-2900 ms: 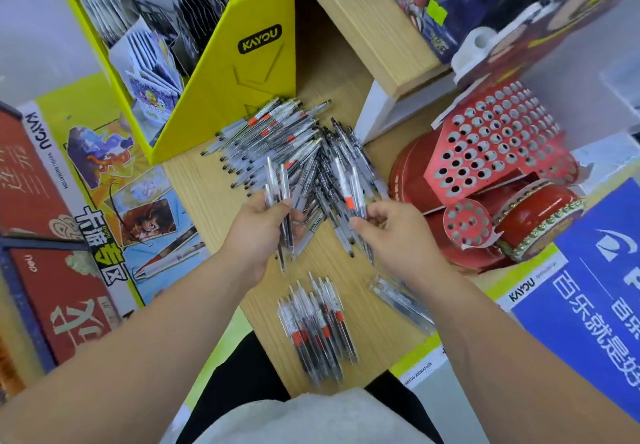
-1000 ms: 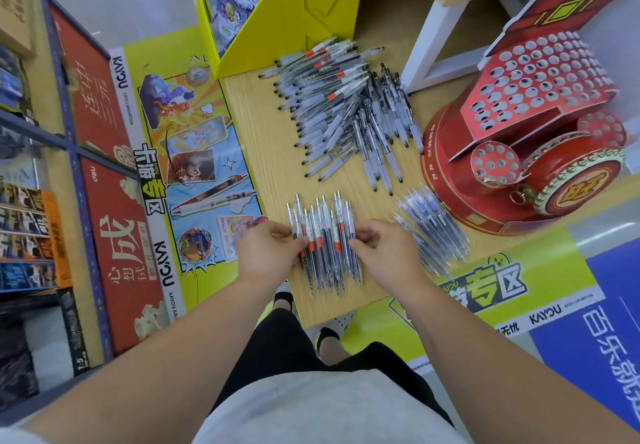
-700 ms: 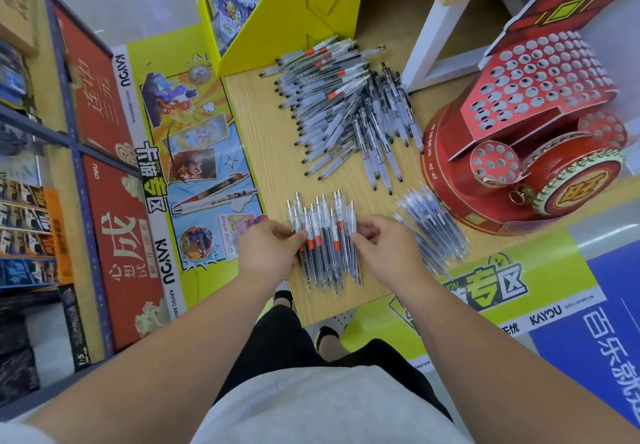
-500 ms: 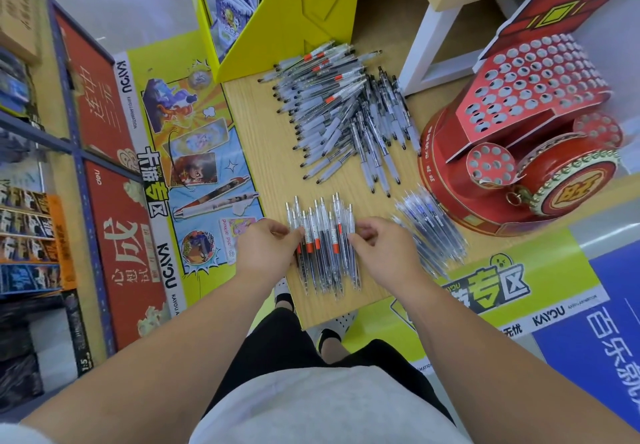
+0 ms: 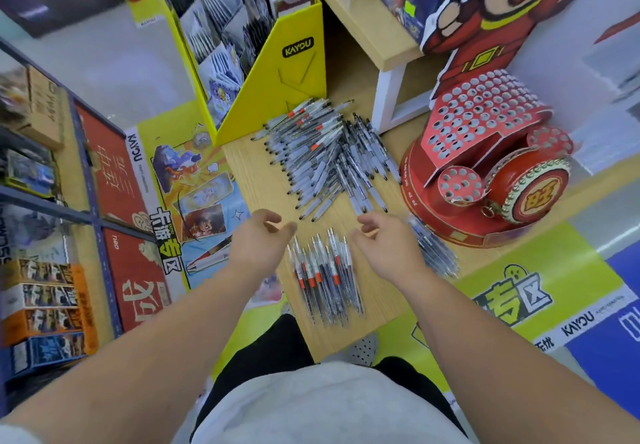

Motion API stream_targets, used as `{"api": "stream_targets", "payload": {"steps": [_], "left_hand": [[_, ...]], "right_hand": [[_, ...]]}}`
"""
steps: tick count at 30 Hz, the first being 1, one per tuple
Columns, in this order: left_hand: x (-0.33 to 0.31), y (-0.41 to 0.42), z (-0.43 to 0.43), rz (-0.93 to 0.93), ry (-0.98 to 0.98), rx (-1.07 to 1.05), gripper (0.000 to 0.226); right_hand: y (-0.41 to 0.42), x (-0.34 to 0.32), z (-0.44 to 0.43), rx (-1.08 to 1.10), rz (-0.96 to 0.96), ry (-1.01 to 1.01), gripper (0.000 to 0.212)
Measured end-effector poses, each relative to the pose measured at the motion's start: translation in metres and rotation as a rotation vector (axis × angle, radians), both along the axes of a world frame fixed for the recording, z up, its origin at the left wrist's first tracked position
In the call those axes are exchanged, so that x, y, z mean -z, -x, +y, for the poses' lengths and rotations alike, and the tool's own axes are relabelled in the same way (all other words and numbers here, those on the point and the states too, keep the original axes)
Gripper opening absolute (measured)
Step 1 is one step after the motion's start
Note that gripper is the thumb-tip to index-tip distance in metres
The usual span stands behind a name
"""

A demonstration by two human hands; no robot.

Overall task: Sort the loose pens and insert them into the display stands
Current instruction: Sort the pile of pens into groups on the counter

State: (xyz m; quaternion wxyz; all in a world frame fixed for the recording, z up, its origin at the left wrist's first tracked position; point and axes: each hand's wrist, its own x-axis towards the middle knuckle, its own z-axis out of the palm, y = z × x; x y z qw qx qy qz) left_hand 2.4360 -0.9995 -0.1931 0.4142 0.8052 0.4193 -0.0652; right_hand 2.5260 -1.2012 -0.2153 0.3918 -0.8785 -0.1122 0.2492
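- done so far, by the look of it: a row of orange-banded pens (image 5: pixel 323 277) lies side by side on the near part of the worktop (image 5: pixel 249 173), and a second sorted bundle (image 5: pixel 433 253) lies just right of it, partly hidden by the right wrist.
- left to do: the big unsorted pile (image 5: pixel 332 152) sits at the far middle of the worktop, between the yellow card box (image 5: pixel 287 72) and the red display stand (image 5: pixel 485 124).
- the stand, at far right, shows rows of holes with no pen rising from any that i can see, so inserting looks not yet begun.
- left hand (image 5: pixel 258 235) hovers just left of the orange-banded row, its grip spread and holding nothing.
- right hand (image 5: pixel 384 239) hovers just right of that row, its grip loosely spread and also empty.
- my judgement: early in the task, with sorting partly done and all the loading ahead.
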Motion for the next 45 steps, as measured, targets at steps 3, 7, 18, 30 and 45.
{"api": "stream_targets", "payload": {"steps": [3, 7, 18, 30, 45], "left_hand": [[-0.014, -0.027, 0.015, -0.032, -0.001, 0.086, 0.033], [-0.015, -0.067, 0.041, -0.030, -0.087, 0.227, 0.039], [0.013, -0.164, 0.129, -0.034, -0.203, 0.801, 0.049], [-0.003, -0.189, 0.160, 0.012, -0.250, 0.985, 0.051], [0.016, -0.224, 0.163, 0.126, -0.273, 1.129, 0.065]], "right_hand": [[-0.009, -0.005, 0.007, 0.066, 0.022, -0.024, 0.038], [-0.021, -0.002, 0.022, 0.131, 0.054, 0.007, 0.038], [-0.034, 0.000, 0.110, 0.461, 0.104, 0.110, 0.035], [-0.039, -0.008, 0.157, 0.585, 0.119, 0.041, 0.038], [-0.089, 0.005, 0.207, 0.790, 0.164, 0.235, 0.025]]}}
